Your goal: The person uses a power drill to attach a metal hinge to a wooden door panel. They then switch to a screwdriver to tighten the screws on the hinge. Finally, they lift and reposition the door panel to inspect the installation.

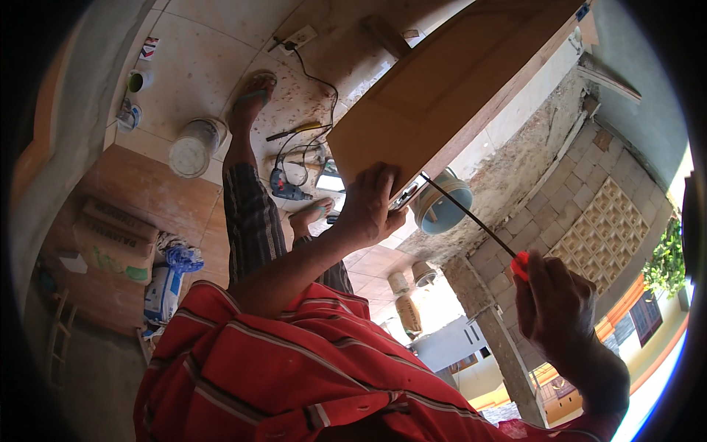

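A brown wooden door (412, 96) slants across the upper middle, its narrow edge facing right. At its lower corner my left hand (368, 202) grips the door, fingers bent against the face and thumb by a metal lock plate (404, 197) set at the edge. My right hand (549, 302), at the right, is closed round the red handle of a long screwdriver (473, 216). The thin dark shaft reaches up and left to the door edge beside the lock plate. Whether the tip sits in a screw is too small to tell.
A corded drill (286, 184) lies on the tiles by my feet, its cable running to a socket block (300, 38). A yellow-handled tool (305, 127) is near it. Buckets (197, 149) (440, 206) stand left and behind the door. Cement sacks (110, 239) lie at left.
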A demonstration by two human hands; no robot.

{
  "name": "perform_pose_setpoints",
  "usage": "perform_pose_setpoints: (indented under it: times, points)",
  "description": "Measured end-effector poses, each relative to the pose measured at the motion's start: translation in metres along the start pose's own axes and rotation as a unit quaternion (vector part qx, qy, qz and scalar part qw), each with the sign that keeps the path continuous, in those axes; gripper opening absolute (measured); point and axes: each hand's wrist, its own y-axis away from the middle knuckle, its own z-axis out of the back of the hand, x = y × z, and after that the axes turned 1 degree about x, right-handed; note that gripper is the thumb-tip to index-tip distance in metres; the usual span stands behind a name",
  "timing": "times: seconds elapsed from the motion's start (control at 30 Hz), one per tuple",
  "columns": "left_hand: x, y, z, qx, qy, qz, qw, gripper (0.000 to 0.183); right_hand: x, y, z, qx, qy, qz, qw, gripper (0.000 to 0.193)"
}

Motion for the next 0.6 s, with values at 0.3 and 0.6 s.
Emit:
perform_pose_setpoints:
  times: [0.3,0.6]
  points:
    - [-0.001,-0.001,0.002,0.016,-0.006,0.012,1.0,0.084,0.002,-0.001,-0.001,-0.009,0.003,-0.007,1.0,0.03]
    - [-0.001,-0.001,0.001,0.019,-0.008,0.015,1.0,0.084,0.014,-0.014,0.015,0.039,-0.099,-0.129,0.986,0.022]
